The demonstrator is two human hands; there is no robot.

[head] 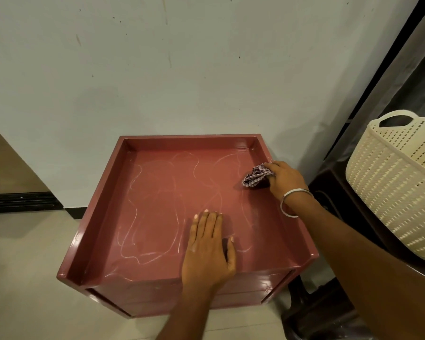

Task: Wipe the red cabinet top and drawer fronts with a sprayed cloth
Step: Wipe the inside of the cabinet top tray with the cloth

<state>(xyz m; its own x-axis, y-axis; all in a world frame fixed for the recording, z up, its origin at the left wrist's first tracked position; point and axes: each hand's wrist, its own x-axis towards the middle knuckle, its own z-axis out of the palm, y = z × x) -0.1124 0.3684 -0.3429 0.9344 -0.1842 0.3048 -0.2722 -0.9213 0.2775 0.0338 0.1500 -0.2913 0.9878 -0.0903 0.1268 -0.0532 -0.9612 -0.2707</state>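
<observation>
Against the pale wall [182, 69], a red cabinet [157, 204] stands on a light tiled floor [22, 278]. Its top is a recessed tray surface bounded by a raised rim on the left, rear and right sides; the front edge is open. Thin whitish curved streaks cover most of the top surface. Below the front edge, the drawer fronts [243, 288] are visible at a steep angle, with faint white marks near their right end.

To the right of the cabinet, a cream perforated basket [390, 192] with a moulded handle rests on a dark surface.

The left hand [207, 251] lies palm-down on the front centre of the cabinet top, fingers straight and together, thumb out to the side; it holds nothing.

The right hand [284, 179] is at the right rear of the top, beside the right rim. Its fingers are curled around a bunched checked cloth [255, 176], which touches the top surface. A silver bangle [292, 202] encircles the right wrist.
</observation>
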